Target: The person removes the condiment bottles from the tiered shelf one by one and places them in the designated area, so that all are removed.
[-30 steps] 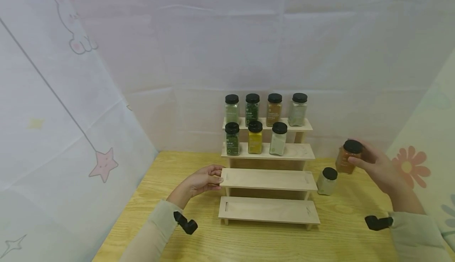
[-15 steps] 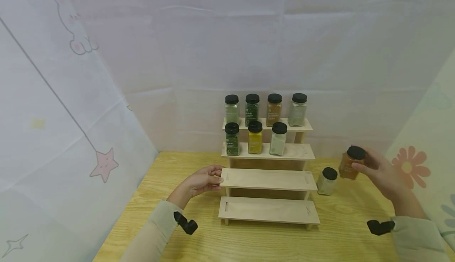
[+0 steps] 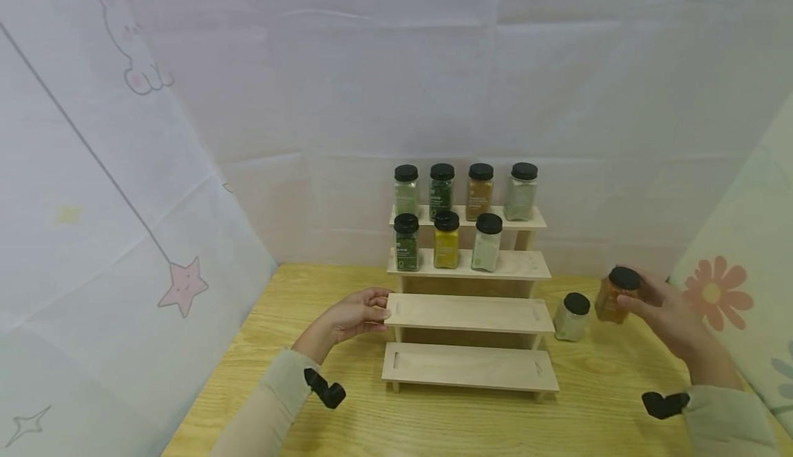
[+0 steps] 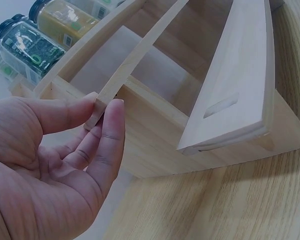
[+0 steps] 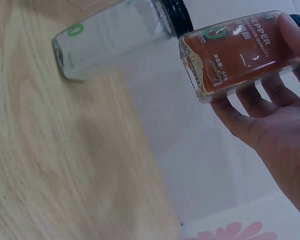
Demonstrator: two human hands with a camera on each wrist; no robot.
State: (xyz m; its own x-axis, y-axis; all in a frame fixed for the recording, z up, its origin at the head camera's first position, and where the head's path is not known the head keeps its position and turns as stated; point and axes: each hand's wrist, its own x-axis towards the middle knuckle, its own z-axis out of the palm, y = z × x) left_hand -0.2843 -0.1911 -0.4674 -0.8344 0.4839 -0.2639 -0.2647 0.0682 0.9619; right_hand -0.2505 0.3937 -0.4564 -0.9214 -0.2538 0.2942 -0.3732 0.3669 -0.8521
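Note:
My left hand (image 3: pixel 356 316) pinches the left end of the third shelf down on a stepped wooden rack (image 3: pixel 471 312); in the left wrist view, thumb and fingertips clasp the shelf board (image 4: pixel 140 52). At the right, my right hand (image 3: pixel 672 319) grips a pepper jar (image 3: pixel 610 302) of red-brown powder with a black lid. In the right wrist view this pepper jar (image 5: pixel 235 55) appears off the table, thumb on one side and fingers beneath. Close to its left a pale spice jar (image 3: pixel 571 318) stands on the table.
Four-step rack: the top shelf (image 3: pixel 539 219) bears several black-lidded spice jars. On the second shelf (image 3: pixel 526 264) stand a dark green jar (image 3: pixel 407 250), a yellow jar (image 3: pixel 446 247) and a pale jar (image 3: pixel 486 247). White cloth (image 3: pixel 372 99) hangs behind the wooden table (image 3: pixel 334 402).
My right hand has lowered the pepper jar, moving it slightly right and nearer to me, beside the pale jar. The left hand keeps its pinch on the shelf.

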